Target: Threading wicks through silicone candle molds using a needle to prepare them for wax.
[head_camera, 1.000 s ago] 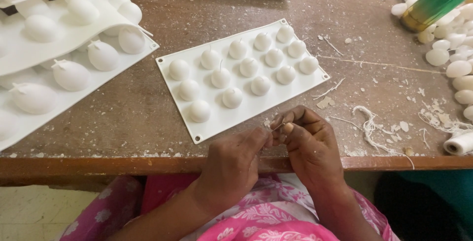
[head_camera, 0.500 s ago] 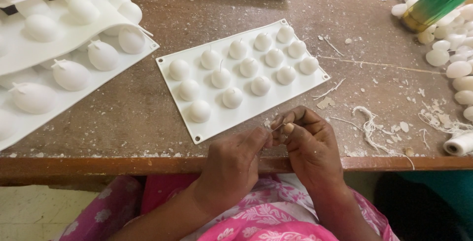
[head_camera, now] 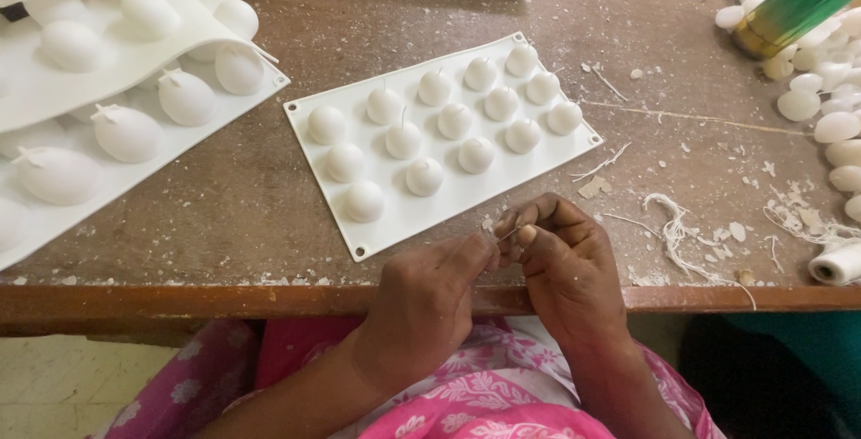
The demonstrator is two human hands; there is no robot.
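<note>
At the near edge of the table (head_camera: 269, 224), both hands meet over the wood, just in front of the white mould (head_camera: 395, 210). The left hand (head_camera: 421, 300) and right hand (head_camera: 565, 264) have their fingertips pressed together on a short, thin wick (head_camera: 509, 234), so slight that only a pale sliver shows between them. Held pinched from both sides like that, it looks as if it is being kept taut or twisted, though I cannot tell which. The mould lies flat and slanted, its domes up, several with a wick tip poking out of the top. A larger mould (head_camera: 126, 107) with bigger egg shapes sits off to the left. To the right, loose threads (head_camera: 673, 233) and wax flakes litter the wood, close enough to pick from, and a spool (head_camera: 839, 262) lies at the edge. White wax pieces (head_camera: 825, 89) are heaped far right.
</note>
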